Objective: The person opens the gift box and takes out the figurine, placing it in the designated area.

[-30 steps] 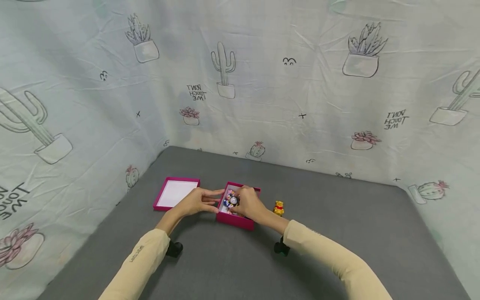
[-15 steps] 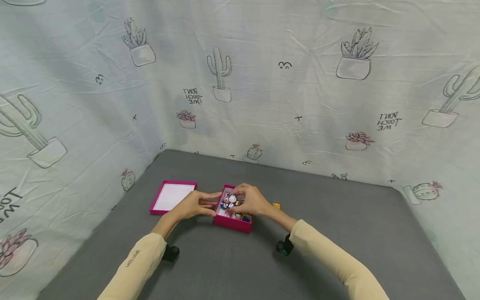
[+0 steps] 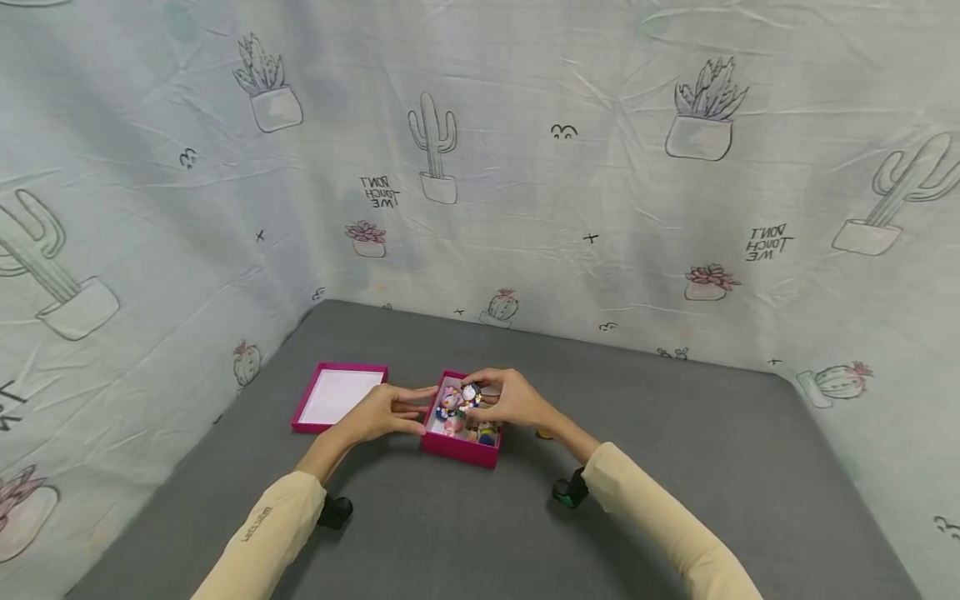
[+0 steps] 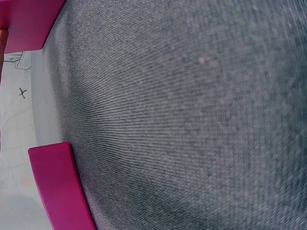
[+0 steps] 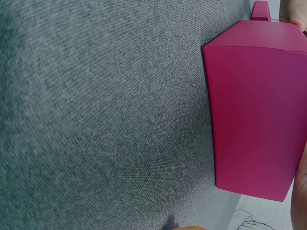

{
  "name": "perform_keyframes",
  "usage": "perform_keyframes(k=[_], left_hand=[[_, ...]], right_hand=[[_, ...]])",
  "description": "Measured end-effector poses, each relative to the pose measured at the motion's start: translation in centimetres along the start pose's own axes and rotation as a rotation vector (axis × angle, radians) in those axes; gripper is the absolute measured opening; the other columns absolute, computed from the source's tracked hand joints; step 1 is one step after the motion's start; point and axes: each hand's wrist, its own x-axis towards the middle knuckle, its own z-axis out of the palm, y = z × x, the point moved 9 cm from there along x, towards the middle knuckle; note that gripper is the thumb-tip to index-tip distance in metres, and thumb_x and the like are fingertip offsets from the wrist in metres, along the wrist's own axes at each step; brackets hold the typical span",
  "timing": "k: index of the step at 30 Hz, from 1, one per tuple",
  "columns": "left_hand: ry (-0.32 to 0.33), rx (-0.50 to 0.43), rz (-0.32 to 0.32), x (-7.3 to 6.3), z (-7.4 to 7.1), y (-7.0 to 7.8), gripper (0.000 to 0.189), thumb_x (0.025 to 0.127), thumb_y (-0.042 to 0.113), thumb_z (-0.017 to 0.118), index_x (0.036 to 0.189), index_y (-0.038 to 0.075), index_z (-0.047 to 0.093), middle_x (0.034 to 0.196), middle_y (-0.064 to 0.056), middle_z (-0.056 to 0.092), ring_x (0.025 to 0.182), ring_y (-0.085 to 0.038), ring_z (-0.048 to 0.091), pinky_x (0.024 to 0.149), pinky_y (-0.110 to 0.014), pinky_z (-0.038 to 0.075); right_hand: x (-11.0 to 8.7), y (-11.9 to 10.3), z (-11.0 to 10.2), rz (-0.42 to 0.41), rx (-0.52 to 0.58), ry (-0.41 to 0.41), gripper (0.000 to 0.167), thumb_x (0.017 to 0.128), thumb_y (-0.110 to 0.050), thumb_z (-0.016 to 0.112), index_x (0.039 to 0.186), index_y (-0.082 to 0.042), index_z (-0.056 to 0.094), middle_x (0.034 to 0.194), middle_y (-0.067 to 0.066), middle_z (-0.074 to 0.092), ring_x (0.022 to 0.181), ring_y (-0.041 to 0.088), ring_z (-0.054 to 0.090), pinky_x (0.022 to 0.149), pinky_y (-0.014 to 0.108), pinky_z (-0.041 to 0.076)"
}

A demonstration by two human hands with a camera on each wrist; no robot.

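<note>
An open magenta box [image 3: 459, 451] stands on the grey table with several small toy figurines inside. My left hand [image 3: 378, 411] lies along its left side, fingers extended and fingertips right at the wall, thumb near the front corner. Over the box's right part, my right hand [image 3: 519, 400] pinches a small figurine with a round white face [image 3: 471, 393] between thumb and fingers. A pink-and-blue figurine [image 3: 450, 398] lies beside it at the left, with a pink one [image 3: 453, 426] nearer the front. In the right wrist view the box's outer wall [image 5: 256, 120] hides the contents.
Left of the box lies its magenta lid [image 3: 341, 395], white inside facing up; its edge [image 4: 60, 187] shows in the left wrist view. A yellow bear figurine [image 3: 544, 434] on the table is mostly hidden behind the right forearm. A cactus-print curtain [image 3: 525, 192] borders the table.
The right hand has shifted slightly right with the white-faced figurine, uncovering more figurines in the box. The yellow bear has become mostly hidden by the forearm. The left hand stays at the box.
</note>
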Motion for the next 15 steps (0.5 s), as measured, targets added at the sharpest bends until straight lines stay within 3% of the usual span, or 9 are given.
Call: perform_keyframes(k=[9, 15], left_hand=[[0.016, -0.001, 0.001, 0.7, 0.2, 0.1, 0.064, 0.078, 0.015, 0.078, 0.135, 0.002, 0.053, 0.139, -0.021, 0.047, 0.115, -0.032, 0.058, 0.089, -0.033, 0.053], [0.03, -0.017, -0.032, 1.0, 0.2, -0.3, 0.064, 0.076, 0.017, 0.079, 0.134, 0.003, 0.055, 0.14, -0.019, 0.047, 0.116, -0.032, 0.058, 0.088, -0.031, 0.053]], right_hand=[[-0.5, -0.2, -1.7, -0.058, 0.046, 0.031, 0.042, 0.078, -0.003, 0.078, 0.116, 0.007, 0.064, 0.117, 0.016, 0.064, 0.109, 0.026, 0.062, 0.087, 0.03, 0.055], [-1.2, -0.3, -3.3, -0.079, 0.012, 0.047, 0.041, 0.076, -0.004, 0.08, 0.114, 0.005, 0.066, 0.117, 0.016, 0.065, 0.104, 0.031, 0.063, 0.086, 0.034, 0.056]])
